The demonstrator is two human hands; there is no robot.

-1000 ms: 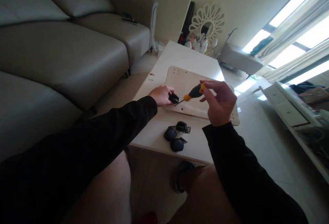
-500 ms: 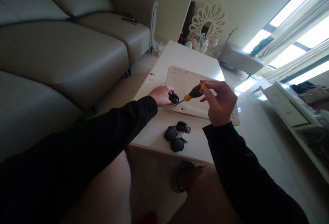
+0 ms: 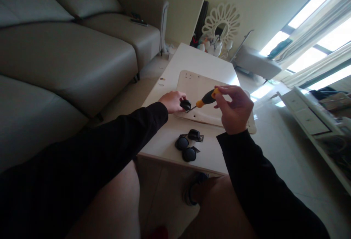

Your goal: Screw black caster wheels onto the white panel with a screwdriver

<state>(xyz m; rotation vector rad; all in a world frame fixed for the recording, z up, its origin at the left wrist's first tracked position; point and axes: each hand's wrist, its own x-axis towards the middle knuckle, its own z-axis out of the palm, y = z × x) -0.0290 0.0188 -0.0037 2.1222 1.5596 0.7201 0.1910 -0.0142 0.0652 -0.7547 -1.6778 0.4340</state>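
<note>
Bare white tabletop (image 3: 200,57) stretches beyond the pale board (image 3: 201,87), more on its near side, where three loose casters (image 3: 189,154) cluster. A fourth caster (image 3: 185,105) is at the board's near-left corner, pinched by the left hand (image 3: 172,102); the right hand (image 3: 235,109), fingers curled, grips one screwdriver (image 3: 207,98), tip beside that caster.

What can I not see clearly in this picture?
Head view, all items:
Tip of the screwdriver: too small and blurred to show what it touches.
Part of the pale board: covered by the right hand.
Part of the sofa: cut off by the left edge.
</note>
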